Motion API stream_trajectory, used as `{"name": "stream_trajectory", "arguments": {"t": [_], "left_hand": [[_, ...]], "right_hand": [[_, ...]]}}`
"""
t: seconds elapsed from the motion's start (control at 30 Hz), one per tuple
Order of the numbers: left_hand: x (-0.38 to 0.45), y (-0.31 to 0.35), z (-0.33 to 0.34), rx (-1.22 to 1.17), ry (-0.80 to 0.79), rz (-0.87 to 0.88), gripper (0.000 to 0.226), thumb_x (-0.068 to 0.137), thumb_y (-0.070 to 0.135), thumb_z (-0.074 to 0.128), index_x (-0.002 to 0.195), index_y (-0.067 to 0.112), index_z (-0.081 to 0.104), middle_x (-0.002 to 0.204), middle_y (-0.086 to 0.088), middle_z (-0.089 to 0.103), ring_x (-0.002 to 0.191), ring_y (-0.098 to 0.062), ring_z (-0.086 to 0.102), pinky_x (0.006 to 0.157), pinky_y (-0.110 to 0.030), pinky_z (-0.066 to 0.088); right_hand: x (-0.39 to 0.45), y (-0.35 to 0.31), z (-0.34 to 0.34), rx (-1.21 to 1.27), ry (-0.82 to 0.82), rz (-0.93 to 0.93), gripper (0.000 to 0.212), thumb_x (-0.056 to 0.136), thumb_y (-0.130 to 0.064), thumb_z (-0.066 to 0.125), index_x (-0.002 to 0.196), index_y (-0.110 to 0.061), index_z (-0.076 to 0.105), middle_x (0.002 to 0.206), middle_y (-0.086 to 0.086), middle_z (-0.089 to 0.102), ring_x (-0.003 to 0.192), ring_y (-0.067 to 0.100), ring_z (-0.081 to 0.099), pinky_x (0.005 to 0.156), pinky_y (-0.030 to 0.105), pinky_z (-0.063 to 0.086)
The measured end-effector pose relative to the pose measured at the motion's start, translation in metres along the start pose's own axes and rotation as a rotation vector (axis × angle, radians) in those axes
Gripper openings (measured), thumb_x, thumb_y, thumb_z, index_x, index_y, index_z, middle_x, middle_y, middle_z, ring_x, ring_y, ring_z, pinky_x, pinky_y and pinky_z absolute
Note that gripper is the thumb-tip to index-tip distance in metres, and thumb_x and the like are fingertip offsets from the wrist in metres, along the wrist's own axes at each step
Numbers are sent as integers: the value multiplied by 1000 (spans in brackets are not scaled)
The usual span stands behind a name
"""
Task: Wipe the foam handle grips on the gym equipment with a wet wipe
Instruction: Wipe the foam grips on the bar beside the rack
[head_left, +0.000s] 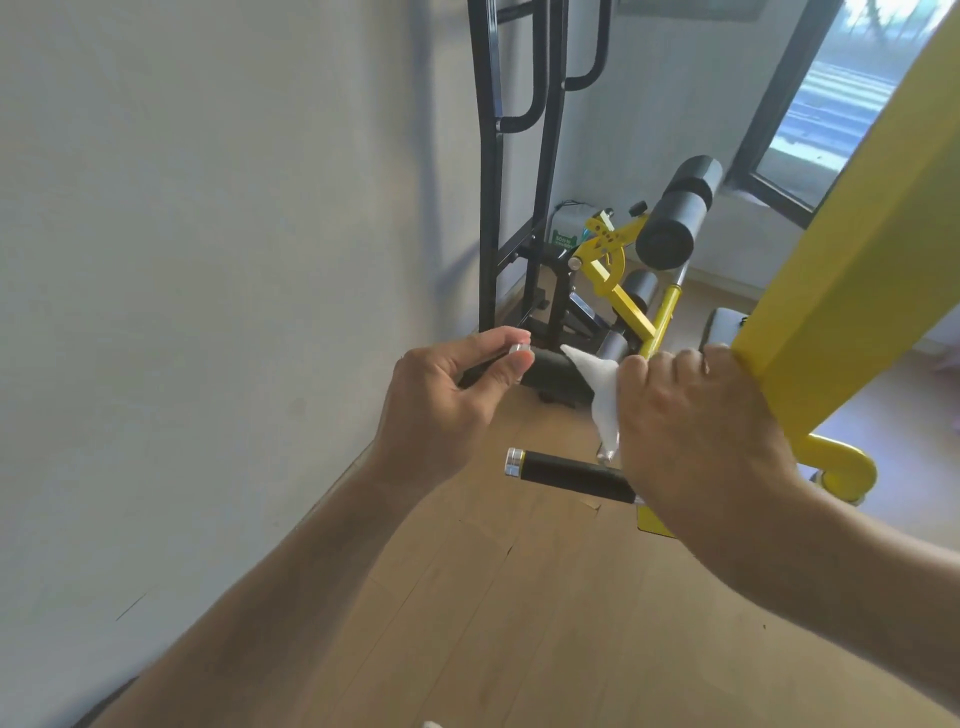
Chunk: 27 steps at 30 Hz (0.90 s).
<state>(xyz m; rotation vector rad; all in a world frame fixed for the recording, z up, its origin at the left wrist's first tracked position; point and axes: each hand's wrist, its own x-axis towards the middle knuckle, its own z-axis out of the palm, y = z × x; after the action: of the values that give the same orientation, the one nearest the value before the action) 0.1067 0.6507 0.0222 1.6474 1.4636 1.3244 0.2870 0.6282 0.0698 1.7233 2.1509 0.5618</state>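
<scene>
Two black foam handle grips stick out leftward from the yellow gym frame (852, 270). My left hand (452, 395) pinches the chrome end cap of the upper grip (550, 366) between thumb and forefinger. My right hand (696, 431) is closed around that same grip near the frame, holding a white wet wipe (600, 384) whose corners stick out to the left and hang down. The lower grip (571, 475), also chrome-capped, is free just below my right hand.
A white wall (208, 260) runs close along the left. Ahead stand a black steel rack (519, 156), yellow adjustment parts and large black foam rollers (675, 213). The floor is light wood. A window (831, 104) is at the upper right.
</scene>
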Motion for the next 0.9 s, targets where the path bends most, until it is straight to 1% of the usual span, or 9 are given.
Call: {"name": "stream_trajectory", "arguments": {"t": [0.13, 0.23, 0.3, 0.4, 0.47, 0.6, 0.7, 0.77, 0.9], "left_hand": [[-2, -1, 2, 3, -16, -3, 23, 90, 36, 70, 109, 27, 78, 99, 21, 76, 84, 14, 68, 71, 0, 44], [0, -2, -1, 16, -17, 0, 23, 89, 38, 70, 108, 29, 78, 93, 19, 78, 88, 9, 70, 75, -2, 45], [1, -4, -3, 31, -11, -7, 22, 89, 41, 69, 107, 32, 78, 94, 23, 77, 83, 1, 72, 70, -6, 49], [0, -6, -3, 72, 4, 0, 21, 89, 47, 68, 107, 39, 76, 87, 35, 72, 77, -28, 71, 70, -31, 56], [0, -7, -4, 91, 7, 23, 22, 89, 48, 67, 107, 39, 75, 89, 35, 72, 80, -35, 70, 69, -39, 54], [0, -6, -8, 96, -13, 46, 28, 90, 48, 65, 111, 35, 75, 93, 32, 71, 71, -24, 71, 63, -33, 55], [1, -5, -9, 87, -16, 67, 22, 93, 42, 64, 109, 35, 76, 88, 25, 74, 51, -5, 60, 48, -14, 44], [1, -4, -9, 75, -22, 63, 20, 94, 40, 63, 108, 36, 77, 85, 21, 77, 50, 1, 53, 50, -8, 39], [2, -8, -7, 64, 21, 11, 20, 89, 43, 68, 106, 36, 77, 81, 30, 73, 50, -8, 53, 53, -22, 49]], "right_hand": [[2, -3, -10, -64, -57, -67, 49, 99, -26, 35, 138, 3, 31, 130, 22, 53, 119, 38, 50, 103, 48, 36], [6, -1, -13, 164, -31, -150, 80, 97, -32, 42, 154, 1, -3, 135, 11, 54, 120, 29, 51, 100, 41, 40], [6, 2, -14, 284, -5, -170, 81, 97, -34, 39, 155, -8, -12, 131, 6, 59, 117, 26, 54, 99, 39, 40], [10, 1, -12, 351, 100, -215, 62, 98, -39, 41, 151, -18, 14, 128, 1, 60, 114, 24, 56, 99, 40, 39], [18, -3, -4, 363, 148, -270, 52, 99, -38, 48, 142, -18, 29, 130, 1, 55, 117, 23, 52, 102, 39, 41], [35, -11, 16, 471, 276, -325, 40, 99, -43, 49, 125, -13, 47, 109, 3, 63, 97, 23, 62, 86, 37, 52], [44, -19, 15, 507, 405, -333, 51, 98, -56, 30, 110, -12, 52, 86, 1, 64, 74, 21, 63, 72, 37, 53], [49, -24, 14, 517, 439, -321, 57, 96, -59, 23, 102, -11, 53, 79, 0, 62, 68, 21, 62, 66, 38, 52], [38, -22, 11, 245, 398, -162, 31, 97, -41, 54, 96, -10, 51, 77, 5, 61, 64, 23, 57, 63, 37, 45]]}}
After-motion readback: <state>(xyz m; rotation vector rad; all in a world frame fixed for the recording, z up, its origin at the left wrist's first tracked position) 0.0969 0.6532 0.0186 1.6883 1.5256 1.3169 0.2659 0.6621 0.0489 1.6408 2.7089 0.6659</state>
